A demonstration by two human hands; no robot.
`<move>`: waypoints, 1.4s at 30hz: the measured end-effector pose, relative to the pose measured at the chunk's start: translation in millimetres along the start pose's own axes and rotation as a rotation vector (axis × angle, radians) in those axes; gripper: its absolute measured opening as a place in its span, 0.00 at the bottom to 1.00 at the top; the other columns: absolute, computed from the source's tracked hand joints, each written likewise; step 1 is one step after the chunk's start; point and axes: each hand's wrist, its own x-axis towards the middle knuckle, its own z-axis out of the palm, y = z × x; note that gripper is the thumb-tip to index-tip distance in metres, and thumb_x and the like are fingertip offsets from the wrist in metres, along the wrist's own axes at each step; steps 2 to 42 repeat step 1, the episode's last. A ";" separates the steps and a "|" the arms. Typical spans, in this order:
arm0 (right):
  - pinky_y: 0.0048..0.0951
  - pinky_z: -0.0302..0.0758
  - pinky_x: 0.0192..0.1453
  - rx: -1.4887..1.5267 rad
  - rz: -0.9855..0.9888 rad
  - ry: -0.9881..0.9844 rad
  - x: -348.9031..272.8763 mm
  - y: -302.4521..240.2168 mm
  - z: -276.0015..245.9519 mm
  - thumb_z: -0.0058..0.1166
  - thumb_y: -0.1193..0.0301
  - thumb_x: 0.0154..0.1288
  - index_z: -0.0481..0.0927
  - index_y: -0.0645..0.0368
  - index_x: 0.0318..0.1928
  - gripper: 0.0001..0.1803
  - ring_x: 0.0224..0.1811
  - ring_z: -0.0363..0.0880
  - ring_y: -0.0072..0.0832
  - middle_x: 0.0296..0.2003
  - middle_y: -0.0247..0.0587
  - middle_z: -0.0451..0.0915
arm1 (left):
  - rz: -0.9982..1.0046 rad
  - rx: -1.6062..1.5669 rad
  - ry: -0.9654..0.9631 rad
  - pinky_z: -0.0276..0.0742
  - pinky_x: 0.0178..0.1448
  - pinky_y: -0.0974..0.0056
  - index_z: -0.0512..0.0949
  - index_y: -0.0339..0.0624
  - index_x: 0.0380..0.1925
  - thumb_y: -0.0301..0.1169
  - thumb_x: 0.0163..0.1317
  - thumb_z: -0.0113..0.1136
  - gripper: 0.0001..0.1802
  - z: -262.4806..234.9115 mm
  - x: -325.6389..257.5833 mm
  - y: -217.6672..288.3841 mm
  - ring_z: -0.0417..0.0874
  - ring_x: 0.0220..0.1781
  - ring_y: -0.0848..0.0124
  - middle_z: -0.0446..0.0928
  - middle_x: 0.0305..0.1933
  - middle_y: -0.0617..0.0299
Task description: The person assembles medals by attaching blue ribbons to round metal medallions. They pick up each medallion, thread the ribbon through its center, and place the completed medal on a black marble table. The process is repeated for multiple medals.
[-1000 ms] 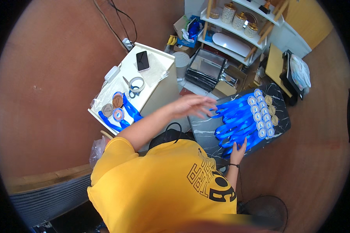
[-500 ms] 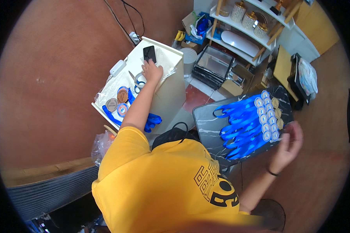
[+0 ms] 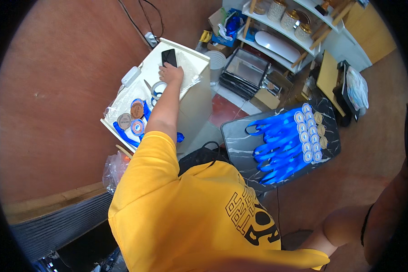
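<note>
On the left, my left hand (image 3: pixel 171 75) reaches over a white cabinet top (image 3: pixel 145 68), its fingers spread at the near end of a black smartphone (image 3: pixel 169 56). The phone lies flat, its near end partly covered. Scissors (image 3: pixel 157 89) rest nearer me, beside my forearm. A bronze medal (image 3: pixel 137 109), a grey medal (image 3: pixel 124 120) and a medal with a coloured face (image 3: pixel 138 127) lie there with blue ribbons. My right hand (image 3: pixel 387 211) is raised at the right rim, dark and close; its fingers cannot be made out.
A black marble-patterned table (image 3: pixel 238 147) bears rows of medals (image 3: pixel 307 136) with blue ribbons (image 3: pixel 276 147). A white power adapter (image 3: pixel 131 76) sits at the cabinet's left edge. Behind are a grey bin (image 3: pixel 216 61), stacked black frames (image 3: pixel 245 72), an open carton (image 3: pixel 265 99) and shelves (image 3: pixel 276 25).
My right hand has left the area beside the marble table's medals and risen to the right rim. My left hand stays at the phone. The whole view has shifted slightly.
</note>
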 end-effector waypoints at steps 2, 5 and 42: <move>0.54 0.61 0.74 -0.019 0.014 -0.003 -12.1 -14.3 -7.3 0.44 0.61 0.73 0.63 0.62 0.69 0.29 0.68 0.68 0.54 0.65 0.64 0.67 | 0.007 -0.011 0.019 0.58 0.72 0.39 0.63 0.41 0.66 0.49 0.55 0.66 0.43 1.3 1.5 -1.4 0.62 0.72 0.45 0.60 0.71 0.42; 0.54 0.61 0.74 -0.019 0.014 -0.003 -12.1 -14.3 -7.3 0.44 0.61 0.73 0.63 0.62 0.69 0.29 0.68 0.68 0.54 0.65 0.64 0.67 | 0.007 -0.011 0.019 0.58 0.72 0.39 0.63 0.41 0.66 0.49 0.55 0.66 0.43 1.3 1.5 -1.4 0.62 0.72 0.45 0.60 0.71 0.42; 0.54 0.61 0.74 -0.019 0.014 -0.003 -12.1 -14.3 -7.3 0.44 0.61 0.73 0.63 0.62 0.69 0.29 0.68 0.68 0.54 0.65 0.64 0.67 | 0.007 -0.011 0.019 0.58 0.72 0.39 0.63 0.41 0.66 0.49 0.55 0.66 0.43 1.3 1.5 -1.4 0.62 0.72 0.45 0.60 0.71 0.42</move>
